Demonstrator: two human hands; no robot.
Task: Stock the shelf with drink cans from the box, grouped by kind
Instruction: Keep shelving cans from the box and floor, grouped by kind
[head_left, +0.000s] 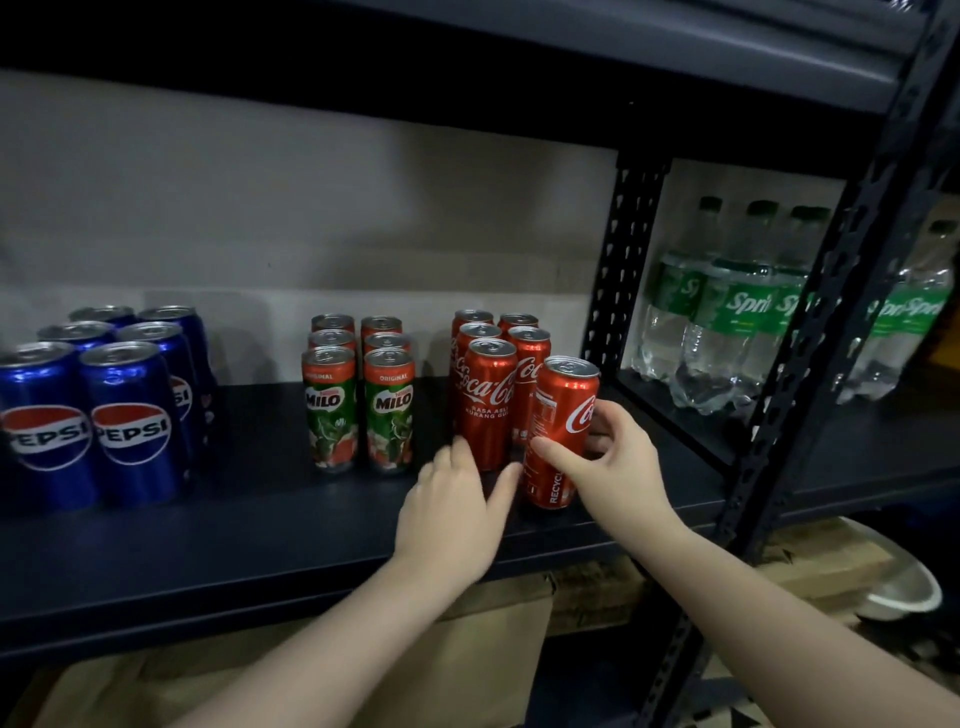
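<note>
Head view. Red Coca-Cola can (558, 431) stands at the near right corner of the Coca-Cola group (491, 384), on the dark shelf (260, 519). Long axis near vertical, top leaning slightly to the right; silver lid with pull tab faces up. Script logo is turned to the right and partly cut off, reading "Co"; white "RECYCLE" runs up the lower side, partly covered; a white nutrition panel faces left. Body is slim, tall, glossy red.

Right hand (608, 462) grasps this can: thumb across the front at mid height, fingers curled round the far right side. Left hand (457, 509) is released, fingers straight and spread, fingertips at the base of the front Coca-Cola can, thumb reaching toward the held can; contact with the held can cannot be told.

Coca-Cola group: two columns running far to near, front can reading "Coca-Cola", "RASA ASLI", a lower line partly legible. Left of it, Milo cans (358, 405), green with "ORIGINAL" and "MILO", two columns. Further left, blue Pepsi cans (98, 410), "PEPSI" on the globe logo.

Right, past the perforated black upright (623, 270), clear Sprite bottles (727, 322) with green labels. Brown cardboard box (467, 660) sits below the shelf.
</note>
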